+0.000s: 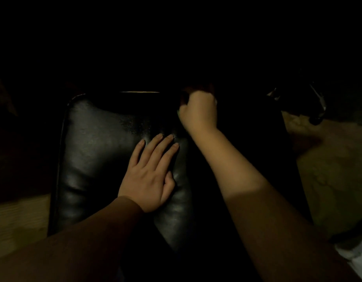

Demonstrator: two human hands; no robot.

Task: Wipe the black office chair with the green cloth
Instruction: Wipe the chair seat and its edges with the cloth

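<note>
While the left hand [149,176] lies flat, fingers straight, on the black office chair [90,151], the right hand [198,112] is clenched at the cushion's far edge, apparently bunched round the green cloth [178,113], of which only a sliver shows. In such dim light, strokes could skip patches; a balled cloth also wipes narrowly and could slip over the edge to the floor [328,169].
</note>
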